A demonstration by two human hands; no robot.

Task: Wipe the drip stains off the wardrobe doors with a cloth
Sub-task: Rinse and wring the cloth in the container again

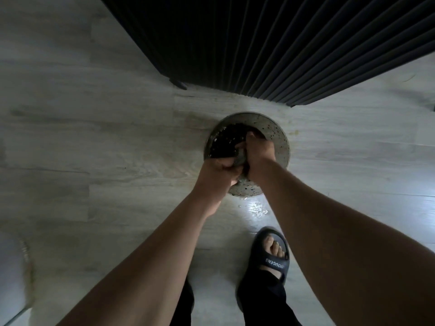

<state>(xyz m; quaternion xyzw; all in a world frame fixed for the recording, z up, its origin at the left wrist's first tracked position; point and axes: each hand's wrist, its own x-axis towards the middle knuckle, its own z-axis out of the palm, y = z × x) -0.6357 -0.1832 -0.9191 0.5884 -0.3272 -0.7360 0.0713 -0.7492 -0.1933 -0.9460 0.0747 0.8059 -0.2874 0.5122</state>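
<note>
A round speckled metal basin [280, 140] stands on the pale wood floor, with dark water in its left half. Over it, my left hand [217, 171] and my right hand [259, 152] are both closed around a grey cloth [240, 156], which shows only as a small bunched strip between the fingers. The dark ribbed wardrobe doors [294, 48] rise just beyond the basin, filling the top of the view. No stains can be made out on them in this dim light.
A wet patch of splashed water [255, 209] glistens on the floor just in front of the basin. My right foot in a dark slide sandal [270, 260] stands close behind it. A pale curved object [11, 274] sits at the lower left edge.
</note>
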